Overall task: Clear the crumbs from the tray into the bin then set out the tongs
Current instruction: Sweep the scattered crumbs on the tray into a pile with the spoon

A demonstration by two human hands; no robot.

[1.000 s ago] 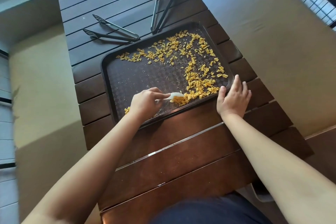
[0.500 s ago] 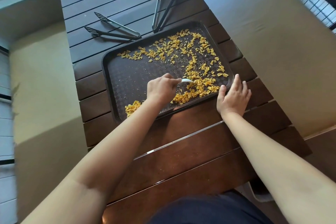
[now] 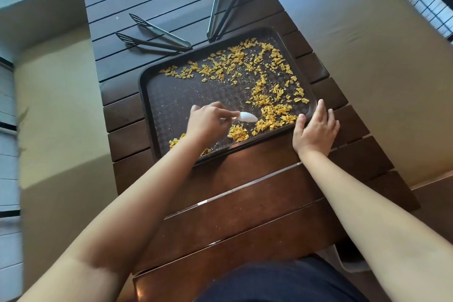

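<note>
White plastic, a small spoon [image 3: 246, 116], is pinched in the left hand [image 3: 208, 121], bowl just short of the yellow crumbs [image 3: 274, 117] heaped beside it on the dark tray [image 3: 171, 95]. Beyond that heap the right hand [image 3: 315, 127] lies flat-fingered on the tray's corner. Past the tray's far rim, two black tongs [image 3: 157, 37] [image 3: 224, 7] rest on the slatted wooden table [image 3: 245, 191]. No writing is legible.

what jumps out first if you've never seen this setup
Bright yellow-orange crumbs are strewn over the dark rectangular plastic tray, thickest along its far and right sides, on the dark slatted wooden table. The left hand grips a small white plastic spoon over the tray's near part, while the right hand rests on its near right corner. Two black tongs lie beyond the tray.
</note>
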